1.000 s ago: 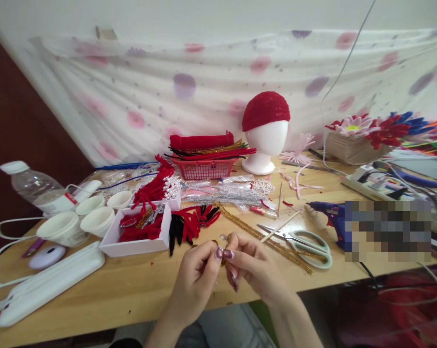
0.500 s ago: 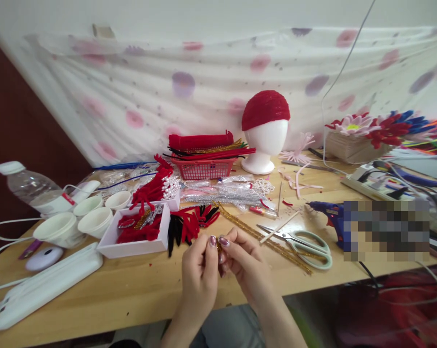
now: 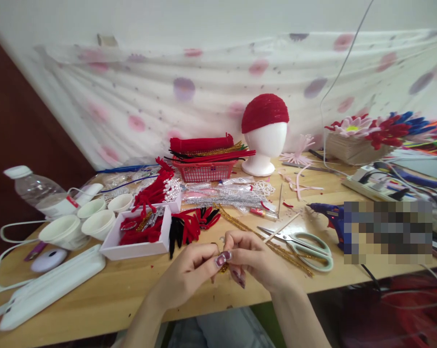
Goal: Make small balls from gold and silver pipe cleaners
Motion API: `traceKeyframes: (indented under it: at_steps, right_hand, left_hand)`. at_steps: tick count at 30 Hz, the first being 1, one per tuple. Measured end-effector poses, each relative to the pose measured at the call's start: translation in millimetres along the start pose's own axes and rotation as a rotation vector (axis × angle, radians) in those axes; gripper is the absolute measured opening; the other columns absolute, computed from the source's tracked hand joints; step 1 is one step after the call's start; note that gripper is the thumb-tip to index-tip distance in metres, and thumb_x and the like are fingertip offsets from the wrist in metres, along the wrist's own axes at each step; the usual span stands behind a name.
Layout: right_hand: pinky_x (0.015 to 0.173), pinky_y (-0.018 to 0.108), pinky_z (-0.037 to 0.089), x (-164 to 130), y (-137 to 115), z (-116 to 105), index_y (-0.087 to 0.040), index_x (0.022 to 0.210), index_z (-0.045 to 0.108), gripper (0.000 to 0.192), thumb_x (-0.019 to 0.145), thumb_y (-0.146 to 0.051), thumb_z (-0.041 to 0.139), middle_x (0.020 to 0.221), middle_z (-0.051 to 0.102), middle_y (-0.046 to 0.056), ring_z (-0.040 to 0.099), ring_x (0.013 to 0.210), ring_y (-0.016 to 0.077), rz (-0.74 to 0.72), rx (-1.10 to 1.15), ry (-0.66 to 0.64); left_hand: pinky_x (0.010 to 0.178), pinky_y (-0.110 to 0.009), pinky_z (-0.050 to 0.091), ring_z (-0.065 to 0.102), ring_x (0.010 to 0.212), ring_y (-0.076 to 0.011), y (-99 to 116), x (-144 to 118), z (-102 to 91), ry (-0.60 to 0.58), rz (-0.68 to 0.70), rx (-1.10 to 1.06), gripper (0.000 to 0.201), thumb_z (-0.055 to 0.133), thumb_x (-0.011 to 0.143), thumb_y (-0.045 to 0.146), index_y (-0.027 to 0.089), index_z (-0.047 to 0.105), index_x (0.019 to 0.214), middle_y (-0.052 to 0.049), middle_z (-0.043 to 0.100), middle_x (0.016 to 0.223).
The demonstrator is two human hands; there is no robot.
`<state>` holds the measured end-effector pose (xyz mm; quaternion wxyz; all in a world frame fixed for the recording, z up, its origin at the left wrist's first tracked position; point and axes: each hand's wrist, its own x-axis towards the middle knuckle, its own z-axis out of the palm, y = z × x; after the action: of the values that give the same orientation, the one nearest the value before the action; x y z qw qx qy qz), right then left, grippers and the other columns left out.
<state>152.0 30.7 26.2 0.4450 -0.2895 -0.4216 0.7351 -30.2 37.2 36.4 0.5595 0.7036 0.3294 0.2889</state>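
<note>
Gold, glittery and wiry, a small twisted piece of tinsel pipe cleaner (image 3: 224, 267) sits pinched between the two hands just above the near edge of the pale wooden table (image 3: 131, 285). Only a short bent stub of it shows below the fingertips; the rest is hidden by the fingers, so its full shape cannot be told. The left hand (image 3: 189, 273) closes thumb and forefinger on the piece from the left, knuckles up, painted nails meeting those of the right hand (image 3: 256, 258), which nips the same piece from the right with its remaining fingers curled under. Both grips are narrow and tight on the gold piece.

Just beyond the hands lie long gold tinsel pipe cleaners (image 3: 262, 239), running diagonally toward pale green-handled scissors (image 3: 305, 244), with a thin wooden stick (image 3: 281, 227) crossing above the blades. To the left of the hands, a white shallow box (image 3: 135, 247) holds red chenille pieces, and loose red and black chenille loops (image 3: 191, 224) lie beside it. White paper cups (image 3: 95, 220) and a clear plastic water bottle (image 3: 40, 193) stand further left. At the back, a red plastic basket (image 3: 204, 170) carries bundled stems, next to a white foam head (image 3: 267, 145) wearing a red cap. A blue glue gun (image 3: 330, 215) rests at right.
</note>
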Motion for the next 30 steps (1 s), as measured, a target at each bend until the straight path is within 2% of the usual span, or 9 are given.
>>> traceKeyframes:
  at_steps: [2, 7, 12, 15, 18, 22, 24, 27, 30]
  right_hand:
    - [0.037, 0.017, 0.042, 1.6, 3.5, 5.6, -0.017, 0.066, 0.061, 0.025, 0.071, -0.031, 0.081, 0.045, 0.059, -0.005, 0.049, 0.036, 0.0072, -0.036, 0.026, 0.058]
    - [0.041, 0.016, 0.043, 3.0, 24.5, 24.4, -0.017, 0.064, 0.058, 0.033, 0.070, -0.036, 0.085, 0.048, 0.061, -0.005, 0.052, 0.039, 0.0065, -0.169, 0.183, 0.276]
    - [0.041, 0.015, 0.042, 4.4, 44.7, 38.4, -0.017, 0.064, 0.059, 0.035, 0.070, -0.039, 0.086, 0.049, 0.059, -0.005, 0.050, 0.041, 0.0062, -0.241, 0.314, 0.399]
    - [0.041, 0.014, 0.041, 3.7, 48.5, 40.0, -0.017, 0.065, 0.059, 0.035, 0.073, -0.040, 0.085, 0.050, 0.057, -0.005, 0.048, 0.042, 0.0057, -0.255, 0.267, 0.433]
    - [0.039, 0.014, 0.039, 0.3, 41.1, 32.3, -0.017, 0.065, 0.058, 0.038, 0.072, -0.043, 0.085, 0.046, 0.054, -0.007, 0.045, 0.039, 0.0052, -0.228, 0.174, 0.382]
    - [0.037, 0.015, 0.039, -5.3, 20.7, 14.0, -0.017, 0.064, 0.058, 0.036, 0.074, -0.041, 0.083, 0.043, 0.053, -0.007, 0.043, 0.036, 0.0050, -0.131, 0.039, 0.198]
    - [0.035, 0.016, 0.038, -6.1, 12.8, 8.7, -0.018, 0.063, 0.058, 0.034, 0.074, -0.038, 0.083, 0.042, 0.052, -0.007, 0.041, 0.034, 0.0051, -0.061, 0.007, 0.103]
    - [0.035, 0.016, 0.039, -4.2, 11.2, 12.2, -0.018, 0.064, 0.058, 0.032, 0.073, -0.036, 0.083, 0.042, 0.053, -0.008, 0.042, 0.033, 0.0057, -0.065, 0.068, 0.089]
    - [0.039, 0.017, 0.041, -0.6, 22.4, 25.7, -0.019, 0.066, 0.056, 0.034, 0.073, -0.038, 0.083, 0.047, 0.056, -0.006, 0.048, 0.038, 0.0069, -0.167, 0.187, 0.219]
  left_hand:
    - [0.045, -0.024, 0.022, 0.028, 0.047, -0.0093, -8.1, 0.4, 5.5, 0.089, -0.010, -0.119, 0.039, 0.050, 0.095, 0.045, 0.020, 0.049, 0.065, 0.008, 0.034, 0.054]
    - [0.041, -0.021, 0.023, 0.028, 0.044, -0.0081, -16.9, 3.3, 41.3, 0.530, 0.005, -0.267, 0.042, 0.054, 0.092, 0.051, 0.021, 0.047, 0.065, 0.008, 0.035, 0.053]
    - [0.044, -0.021, 0.030, 0.038, 0.048, -0.0102, -9.5, 5.5, 72.6, 0.859, 0.003, -0.208, 0.040, 0.051, 0.095, 0.046, 0.022, 0.045, 0.064, 0.006, 0.043, 0.055]
    - [0.047, -0.022, 0.033, 0.041, 0.050, -0.0112, -12.0, 4.1, 79.1, 0.968, 0.034, -0.125, 0.038, 0.047, 0.098, 0.040, 0.023, 0.043, 0.065, 0.006, 0.043, 0.056]
    - [0.045, -0.022, 0.033, 0.039, 0.048, -0.0109, -16.0, -1.0, 70.1, 0.848, 0.010, -0.097, 0.039, 0.046, 0.098, 0.043, 0.022, 0.045, 0.066, 0.007, 0.041, 0.055]
    - [0.037, -0.021, 0.028, 0.033, 0.040, -0.0085, -13.2, -9.4, 36.6, 0.356, -0.092, -0.186, 0.041, 0.049, 0.094, 0.056, 0.022, 0.046, 0.071, 0.008, 0.038, 0.055]
    - [0.039, -0.021, 0.028, 0.033, 0.040, -0.0083, -9.6, -10.9, 21.8, 0.201, -0.074, -0.101, 0.042, 0.047, 0.095, 0.056, 0.022, 0.047, 0.070, 0.008, 0.037, 0.053]
    - [0.039, -0.022, 0.026, 0.033, 0.041, -0.0086, -6.9, -7.9, 17.5, 0.229, 0.002, -0.040, 0.043, 0.046, 0.096, 0.052, 0.022, 0.044, 0.066, 0.008, 0.036, 0.051]
    - [0.040, -0.022, 0.026, 0.034, 0.041, -0.0094, -9.7, -1.9, 35.0, 0.515, 0.097, -0.009, 0.041, 0.045, 0.098, 0.045, 0.023, 0.041, 0.064, 0.008, 0.037, 0.051]
